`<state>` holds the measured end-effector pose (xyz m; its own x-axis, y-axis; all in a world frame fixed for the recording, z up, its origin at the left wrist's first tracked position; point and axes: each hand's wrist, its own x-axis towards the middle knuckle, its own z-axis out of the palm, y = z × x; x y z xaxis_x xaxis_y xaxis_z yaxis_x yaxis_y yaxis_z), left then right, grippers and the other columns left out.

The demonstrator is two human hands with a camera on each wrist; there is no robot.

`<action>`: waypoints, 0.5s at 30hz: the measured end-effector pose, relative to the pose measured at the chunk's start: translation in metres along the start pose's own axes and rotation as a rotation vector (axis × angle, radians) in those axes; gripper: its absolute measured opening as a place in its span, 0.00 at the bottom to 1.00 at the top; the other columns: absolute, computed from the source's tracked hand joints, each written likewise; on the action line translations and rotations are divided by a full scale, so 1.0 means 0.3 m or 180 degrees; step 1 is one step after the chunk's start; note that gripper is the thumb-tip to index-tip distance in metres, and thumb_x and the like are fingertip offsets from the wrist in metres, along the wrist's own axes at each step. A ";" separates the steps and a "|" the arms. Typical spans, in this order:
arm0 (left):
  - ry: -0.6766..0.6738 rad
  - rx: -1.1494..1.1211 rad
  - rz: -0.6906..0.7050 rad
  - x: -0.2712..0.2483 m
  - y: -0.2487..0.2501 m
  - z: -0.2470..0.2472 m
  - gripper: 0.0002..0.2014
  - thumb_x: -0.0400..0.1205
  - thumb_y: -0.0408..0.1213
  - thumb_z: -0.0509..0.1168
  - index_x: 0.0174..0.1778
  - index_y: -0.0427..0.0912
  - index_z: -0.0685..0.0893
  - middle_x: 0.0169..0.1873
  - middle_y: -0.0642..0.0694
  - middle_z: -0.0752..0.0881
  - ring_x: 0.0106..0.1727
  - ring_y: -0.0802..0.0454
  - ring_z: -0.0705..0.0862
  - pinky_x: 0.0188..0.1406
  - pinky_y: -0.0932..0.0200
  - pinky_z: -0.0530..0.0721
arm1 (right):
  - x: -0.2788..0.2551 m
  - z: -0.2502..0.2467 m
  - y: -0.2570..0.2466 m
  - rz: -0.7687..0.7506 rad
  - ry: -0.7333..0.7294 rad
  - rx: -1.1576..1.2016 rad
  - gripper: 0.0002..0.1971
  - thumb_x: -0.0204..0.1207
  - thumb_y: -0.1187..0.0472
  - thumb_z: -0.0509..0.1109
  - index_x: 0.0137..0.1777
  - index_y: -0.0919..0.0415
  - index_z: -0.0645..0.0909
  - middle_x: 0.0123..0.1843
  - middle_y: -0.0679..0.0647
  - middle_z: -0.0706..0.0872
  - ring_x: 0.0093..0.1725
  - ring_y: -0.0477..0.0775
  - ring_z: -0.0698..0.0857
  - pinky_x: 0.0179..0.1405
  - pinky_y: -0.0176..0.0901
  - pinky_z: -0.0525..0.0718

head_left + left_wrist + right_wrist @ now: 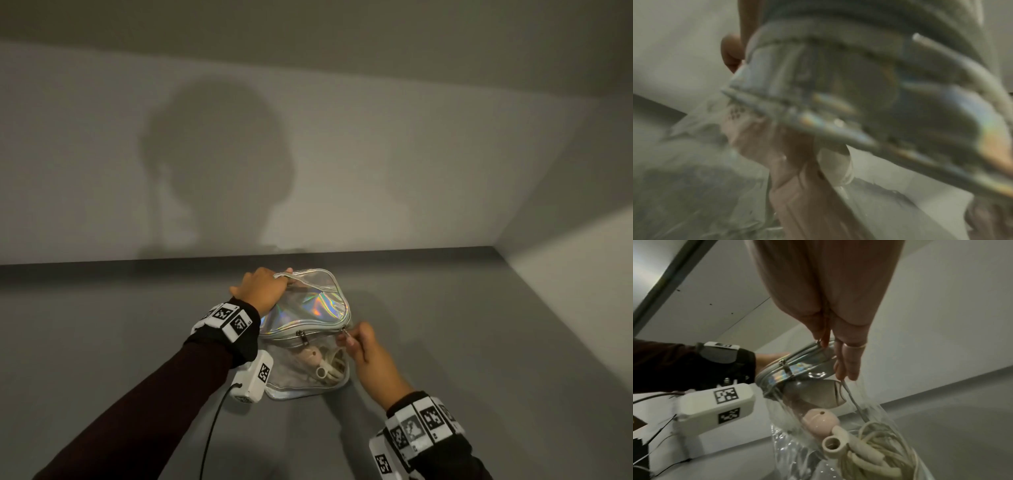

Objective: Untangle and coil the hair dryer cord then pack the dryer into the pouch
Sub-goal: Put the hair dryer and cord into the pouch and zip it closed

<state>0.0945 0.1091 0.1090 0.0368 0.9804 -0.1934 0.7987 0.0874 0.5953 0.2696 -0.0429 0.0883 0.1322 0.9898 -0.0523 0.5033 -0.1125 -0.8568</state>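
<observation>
Left hand (258,289) gripping, right hand (364,346) pinching

Dark maroon sleeves (144,394); black wristbands with white tag-marked blocks (226,320); thin ring (856,346) on right finger.

Hair dryer (310,356) and coiled cord (334,368) inside pouch (308,301) on table (479,342); left hand (262,289) at pouch's far-left top, right hand (364,346) at near-right zipper pull (346,331).

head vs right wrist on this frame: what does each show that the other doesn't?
Head only: the pouch's whole outline, the left hand gripping its top handle, and the right hand from above. Right wrist only: a close look through the clear side at the pink dryer and coiled cord. Both: the right hand pinching a zipper pull, a second pull hanging free, and the dryer inside.
</observation>
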 end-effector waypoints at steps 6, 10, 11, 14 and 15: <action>0.0098 0.0072 0.0103 -0.003 0.026 0.037 0.21 0.73 0.59 0.59 0.43 0.46 0.86 0.56 0.43 0.83 0.63 0.37 0.74 0.54 0.42 0.62 | -0.030 0.075 -0.082 -0.0416 -0.0335 -0.0780 0.07 0.75 0.54 0.49 0.46 0.55 0.66 0.34 0.61 0.82 0.34 0.62 0.81 0.37 0.53 0.80; -0.0144 -0.0024 0.0505 0.039 -0.009 0.044 0.19 0.71 0.60 0.61 0.43 0.49 0.86 0.55 0.42 0.84 0.63 0.38 0.75 0.64 0.46 0.70 | -0.036 0.099 -0.131 -0.0371 -0.0146 -0.1080 0.10 0.77 0.52 0.60 0.49 0.59 0.71 0.40 0.56 0.85 0.44 0.64 0.84 0.39 0.51 0.79; -0.0263 0.0059 0.0717 0.045 -0.021 0.039 0.22 0.69 0.62 0.60 0.48 0.51 0.87 0.56 0.42 0.84 0.64 0.39 0.75 0.65 0.49 0.67 | -0.040 0.086 -0.140 -0.0341 -0.0024 -0.1209 0.12 0.75 0.48 0.64 0.49 0.56 0.72 0.41 0.53 0.85 0.44 0.60 0.84 0.39 0.49 0.78; -0.0626 0.0128 0.1150 0.031 -0.056 0.016 0.41 0.56 0.68 0.58 0.65 0.55 0.79 0.65 0.41 0.77 0.70 0.43 0.70 0.71 0.51 0.61 | -0.033 0.078 -0.182 -0.0874 0.0557 -0.1292 0.20 0.66 0.45 0.72 0.52 0.52 0.72 0.53 0.48 0.81 0.56 0.52 0.78 0.54 0.45 0.77; -0.0656 -0.0058 0.1246 0.027 -0.072 0.010 0.44 0.55 0.66 0.60 0.70 0.54 0.74 0.68 0.40 0.74 0.72 0.43 0.68 0.74 0.50 0.61 | -0.017 0.097 -0.194 -0.1057 0.0573 -0.1374 0.25 0.65 0.45 0.73 0.59 0.52 0.70 0.62 0.51 0.78 0.64 0.54 0.74 0.64 0.47 0.73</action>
<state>0.0793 0.1146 0.0922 0.4550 0.8847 -0.1010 0.6900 -0.2787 0.6680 0.2148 -0.0390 0.1235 0.0317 0.9520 0.3046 0.8407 0.1394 -0.5232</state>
